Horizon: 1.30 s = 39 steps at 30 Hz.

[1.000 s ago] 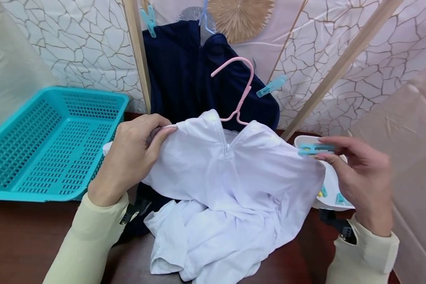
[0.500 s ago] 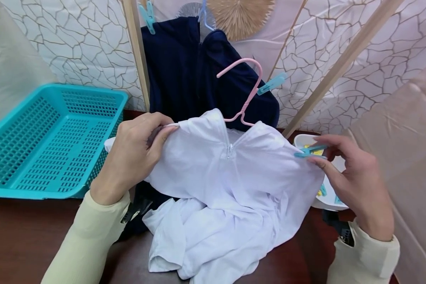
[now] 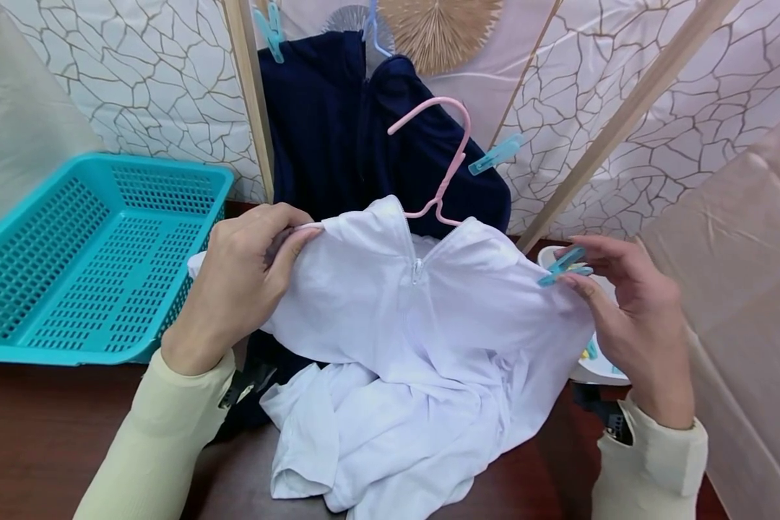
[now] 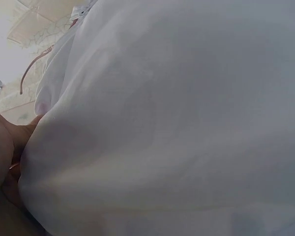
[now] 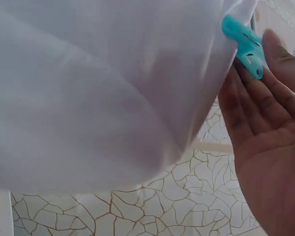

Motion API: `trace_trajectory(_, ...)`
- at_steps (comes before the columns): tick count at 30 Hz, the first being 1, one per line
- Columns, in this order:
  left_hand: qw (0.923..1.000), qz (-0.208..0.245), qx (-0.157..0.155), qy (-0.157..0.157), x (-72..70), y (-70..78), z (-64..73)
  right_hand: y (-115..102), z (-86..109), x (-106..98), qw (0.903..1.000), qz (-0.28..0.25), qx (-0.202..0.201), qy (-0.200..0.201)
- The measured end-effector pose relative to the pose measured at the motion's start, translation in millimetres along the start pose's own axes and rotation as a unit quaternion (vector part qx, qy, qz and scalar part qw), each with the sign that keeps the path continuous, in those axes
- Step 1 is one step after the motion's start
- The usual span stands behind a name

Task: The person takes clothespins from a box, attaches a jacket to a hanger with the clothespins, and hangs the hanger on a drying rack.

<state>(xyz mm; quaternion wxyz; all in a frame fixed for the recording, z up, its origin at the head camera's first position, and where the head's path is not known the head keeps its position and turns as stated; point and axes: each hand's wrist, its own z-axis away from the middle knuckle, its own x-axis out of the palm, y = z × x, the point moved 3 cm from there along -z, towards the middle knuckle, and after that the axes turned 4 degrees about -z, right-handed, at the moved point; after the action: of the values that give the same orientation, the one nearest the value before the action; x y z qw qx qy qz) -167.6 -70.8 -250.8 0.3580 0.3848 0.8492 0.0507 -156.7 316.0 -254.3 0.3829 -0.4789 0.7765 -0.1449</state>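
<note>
A white shirt (image 3: 364, 303) with a half-zip collar hangs on a pink hanger (image 3: 458, 155), its lower part spread in folds over the table. My left hand (image 3: 243, 271) pinches its shoulder on the left, where a bit of hanger shows at the thumb. On the opposite shoulder sits a light-blue clothespin (image 3: 559, 269), its jaws on the cloth and its handles spread. Loosely around those handles is my right hand (image 3: 637, 310). In the right wrist view the thumb stands off the clothespin (image 5: 246, 44), with the other fingers fairly straight behind it.
A turquoise basket (image 3: 123, 354) stands at left. Behind, a navy garment (image 3: 325, 123) hangs on a blue hanger (image 3: 378, 36) with clothespins at both shoulders, between wooden poles (image 3: 598, 137). A white tray (image 3: 601, 372) with clothespins sits partly behind my right hand.
My right hand brought the clothespin left onto the shirt's shoulder; its handles spread and the fingers loosened. The pink hanger's hook swayed right, then back. My left hand kept its hold.
</note>
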Motion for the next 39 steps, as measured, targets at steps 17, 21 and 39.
trace_trajectory(17, 0.9998, 0.003, 0.004, 0.021, 0.5, 1.8, -1.6, -4.5, -1.5, 2.1, 0.9987, 0.043, -0.024, 0.015)
trace_trajectory(21, 0.9999, 0.000, 0.000, 0.013, 1.9, 1.6, -1.2, -4.6, -0.5, 0.7, 0.9980, 0.062, -0.010, -0.006)
trace_trajectory(39, 0.9999, -0.003, -0.011, 0.000, 0.5, 0.5, -0.4, 1.2, -0.4, 2.6, 0.9970, 0.031, 0.042, -0.058)
